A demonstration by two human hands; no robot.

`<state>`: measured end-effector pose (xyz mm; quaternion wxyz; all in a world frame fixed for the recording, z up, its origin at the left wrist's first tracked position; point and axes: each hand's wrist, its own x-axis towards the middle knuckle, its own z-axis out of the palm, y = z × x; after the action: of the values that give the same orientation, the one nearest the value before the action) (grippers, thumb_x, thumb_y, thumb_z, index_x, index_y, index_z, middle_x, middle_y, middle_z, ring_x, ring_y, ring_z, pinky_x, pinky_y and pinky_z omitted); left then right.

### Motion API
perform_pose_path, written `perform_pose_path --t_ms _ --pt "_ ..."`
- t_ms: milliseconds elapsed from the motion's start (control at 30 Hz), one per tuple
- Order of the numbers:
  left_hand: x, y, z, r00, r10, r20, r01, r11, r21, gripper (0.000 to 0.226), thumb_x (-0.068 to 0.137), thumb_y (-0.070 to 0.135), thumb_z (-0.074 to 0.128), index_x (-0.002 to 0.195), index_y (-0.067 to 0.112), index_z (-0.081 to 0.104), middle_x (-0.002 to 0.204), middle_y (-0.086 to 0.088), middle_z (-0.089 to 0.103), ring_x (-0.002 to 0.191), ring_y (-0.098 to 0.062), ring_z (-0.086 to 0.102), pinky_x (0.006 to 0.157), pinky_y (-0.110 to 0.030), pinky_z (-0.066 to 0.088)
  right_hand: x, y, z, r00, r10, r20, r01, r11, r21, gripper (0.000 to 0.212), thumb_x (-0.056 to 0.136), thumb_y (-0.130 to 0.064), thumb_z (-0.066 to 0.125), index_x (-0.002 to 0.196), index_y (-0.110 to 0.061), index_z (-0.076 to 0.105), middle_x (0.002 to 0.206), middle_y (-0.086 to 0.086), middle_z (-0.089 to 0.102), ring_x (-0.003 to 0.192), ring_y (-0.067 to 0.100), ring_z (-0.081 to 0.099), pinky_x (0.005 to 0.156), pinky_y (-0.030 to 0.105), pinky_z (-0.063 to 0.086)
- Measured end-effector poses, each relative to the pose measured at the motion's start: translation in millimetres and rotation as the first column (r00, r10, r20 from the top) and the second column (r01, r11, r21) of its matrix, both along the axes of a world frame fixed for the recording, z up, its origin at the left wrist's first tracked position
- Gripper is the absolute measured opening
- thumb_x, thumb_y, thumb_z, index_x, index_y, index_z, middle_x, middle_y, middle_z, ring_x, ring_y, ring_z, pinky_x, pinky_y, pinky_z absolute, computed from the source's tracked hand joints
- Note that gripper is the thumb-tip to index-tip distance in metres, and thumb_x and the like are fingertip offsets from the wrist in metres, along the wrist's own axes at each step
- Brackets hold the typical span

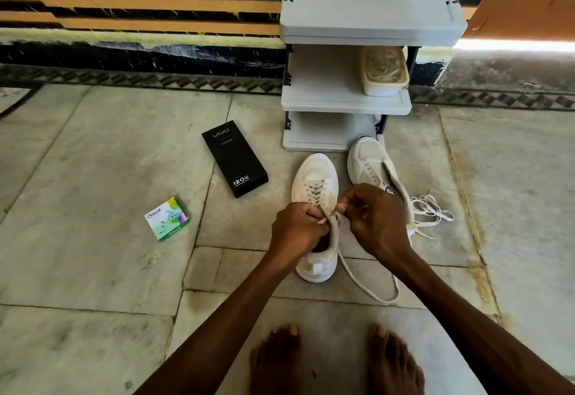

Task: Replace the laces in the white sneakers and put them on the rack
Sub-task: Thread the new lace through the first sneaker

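The person's left hand (pixel 295 233) and right hand (pixel 379 223) are bare. The left forearm (pixel 233 310) and right forearm (pixel 460 307) are bare too, slim and uncovered as far as they show. The left foot (pixel 273 360) and right foot (pixel 395 360) are unshod, toenails short.

The right hand (pixel 376 220) hides the rear of the unlaced sneaker (pixel 368 158).

Rack (pixel 345 105) at rear; container (pixel 384 71) on its middle shelf. Before rack, on floor (pixel 93 145): laced sneaker (pixel 314 183) left, unlaced sneaker (pixel 368 158) right, loose lace (pixel 431 209) beyond. Long box (pixel 235 158), then small box (pixel 167 219), farther left.
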<state>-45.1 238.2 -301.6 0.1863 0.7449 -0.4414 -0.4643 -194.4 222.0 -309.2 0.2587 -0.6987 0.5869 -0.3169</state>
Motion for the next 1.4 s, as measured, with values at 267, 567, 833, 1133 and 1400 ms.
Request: perform_pose_path --t_ms 267,567,833,1133,1400 --pt "13 -3 -3 0.992 -0.11 0.053 0.112 0.994 -0.018 0.019 0.081 0.024 0.077 0.098 0.025 0.069 0.096 0.004 0.071 0.087 -0.014 0.066 0.081 -0.028 0.055 2 -5 98 0.709 0.091 0.699 -0.208 0.974 0.084 0.009 0.087 -0.002 0.063 0.079 -0.004 0.06 0.075 0.007 0.059 0.074 0.024 0.061 0.077 0.028 0.054" --pt "13 -3 2 0.92 -0.213 0.33 0.319 0.895 -0.311 0.023 0.079 0.001 0.067 0.088 0.022 0.069 0.09 0.008 0.068 0.086 -0.01 0.063 0.083 -0.028 0.052 12 -7 82 0.872 -0.051 0.486 -0.178 0.893 0.413 0.014 0.096 -0.012 0.057 0.083 -0.015 0.059 0.068 -0.008 0.055 0.059 0.004 0.047 0.057 0.02 0.039" --pt "29 -12 -8 0.998 -0.036 0.055 0.059 0.85 -0.524 0.017 0.091 0.019 0.066 0.105 0.027 0.061 0.113 0.007 0.05 0.097 -0.004 0.056 0.076 -0.009 0.044 3 6 -1 0.922 0.163 -0.352 0.001 0.906 0.423 0.021 0.093 -0.044 0.059 0.089 -0.024 0.064 0.07 -0.01 0.055 0.075 0.016 0.058 0.062 0.026 0.039" --pt "26 3 -30 1.0 0.005 0.008 -0.002 0.959 -0.283 0.05 0.078 0.011 0.08 0.121 0.019 0.057 0.103 0.003 0.066 0.091 -0.01 0.065 0.077 -0.02 0.054 -6 -6 7 0.938 0.291 -0.19 -0.187 0.883 0.43 0.03 0.094 -0.029 0.063 0.07 -0.015 0.072 0.062 -0.009 0.063 0.061 0.002 0.056 0.064 0.029 0.044" --pt "23 13 -31 0.991 0.079 0.106 -0.021 0.885 -0.465 0.025 0.08 0.012 0.079 0.101 0.021 0.067 0.095 0.012 0.068 0.077 0.004 0.06 0.064 0.0 0.044 -12 -6 72 0.701 0.541 -0.464 -0.318 0.82 0.476 0.029 0.092 -0.041 0.062 0.063 -0.034 0.064 0.077 -0.009 0.069 0.073 0.006 0.056 0.074 0.028 0.043"
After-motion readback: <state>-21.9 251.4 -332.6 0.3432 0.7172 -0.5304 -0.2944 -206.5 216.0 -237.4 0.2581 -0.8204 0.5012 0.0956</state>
